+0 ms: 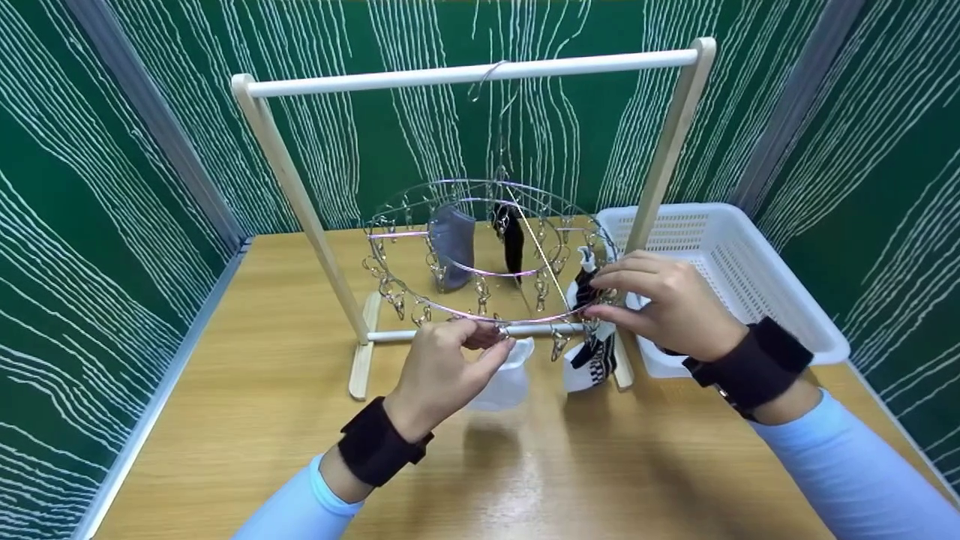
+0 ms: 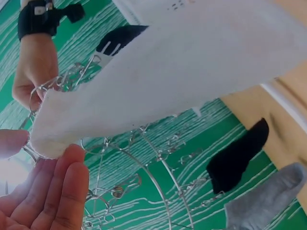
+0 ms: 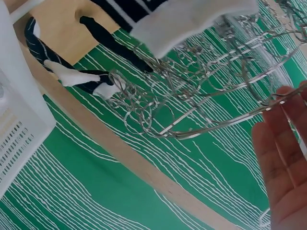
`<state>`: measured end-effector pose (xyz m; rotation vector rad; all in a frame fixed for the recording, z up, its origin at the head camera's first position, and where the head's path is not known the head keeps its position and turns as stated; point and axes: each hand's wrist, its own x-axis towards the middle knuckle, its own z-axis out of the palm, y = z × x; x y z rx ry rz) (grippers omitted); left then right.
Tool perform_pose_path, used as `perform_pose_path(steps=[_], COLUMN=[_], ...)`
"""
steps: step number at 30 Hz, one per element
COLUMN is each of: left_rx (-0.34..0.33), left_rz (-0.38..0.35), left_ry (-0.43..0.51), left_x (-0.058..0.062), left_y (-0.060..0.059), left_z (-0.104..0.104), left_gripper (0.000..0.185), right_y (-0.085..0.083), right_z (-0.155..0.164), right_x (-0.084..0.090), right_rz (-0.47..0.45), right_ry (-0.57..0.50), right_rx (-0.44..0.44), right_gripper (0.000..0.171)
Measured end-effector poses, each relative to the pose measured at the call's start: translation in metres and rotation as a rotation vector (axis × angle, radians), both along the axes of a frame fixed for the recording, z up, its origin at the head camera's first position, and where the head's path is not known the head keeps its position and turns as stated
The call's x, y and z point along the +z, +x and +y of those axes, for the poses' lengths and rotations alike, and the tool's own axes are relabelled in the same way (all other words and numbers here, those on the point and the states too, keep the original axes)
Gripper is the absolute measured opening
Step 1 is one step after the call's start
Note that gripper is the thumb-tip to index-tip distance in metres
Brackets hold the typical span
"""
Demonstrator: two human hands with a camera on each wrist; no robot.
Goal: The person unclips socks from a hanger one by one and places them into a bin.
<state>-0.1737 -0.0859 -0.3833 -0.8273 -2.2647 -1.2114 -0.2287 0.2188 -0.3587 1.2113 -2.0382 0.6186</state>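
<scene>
A round metal clip hanger (image 1: 469, 268) hangs by its hook from the white rail. At its front rim, my left hand (image 1: 450, 367) pinches a small metal clip (image 2: 29, 152) between thumb and fingers, with the edge of a white sock (image 2: 144, 76) against the fingertips. The sock hangs down below. My right hand (image 1: 671, 304) holds the right rim of the hanger between thumb and fingers, beside hanging black-and-white socks (image 1: 592, 364). In the right wrist view its fingers (image 3: 278, 148) lie against the rim; its thumb is out of frame.
A grey sock (image 1: 451, 247) and a black sock (image 1: 513, 247) hang toward the back. The wooden stand (image 1: 289, 187) straddles the hanger on the table (image 1: 285, 450). A white perforated basket (image 1: 810, 322) stands at the right. Green walls with white lines (image 1: 97, 180) enclose the table.
</scene>
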Motion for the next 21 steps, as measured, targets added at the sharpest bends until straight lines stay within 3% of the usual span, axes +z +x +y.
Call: perform_pose_path(steps=[5,8,21], left_rx=[0.027,0.036,0.019], left_rz=[0.001,-0.004,-0.023], left_ry=[-0.009,-0.015,-0.004], left_x=[0.0,0.0,-0.001], left_y=[0.0,-0.001,-0.003], left_z=[0.001,0.002,0.001], left_gripper=[0.008,0.008,0.009], right_y=[0.012,0.017,0.024], right_z=[0.001,-0.001,-0.024], right_x=[-0.01,-0.02,-0.071], right_rz=[-0.04,-0.068,-0.138], right_ry=[-0.11,-0.153,-0.091], right_rx=[-0.053,-0.038,-0.015], right_gripper=[0.028,0.018,0.022])
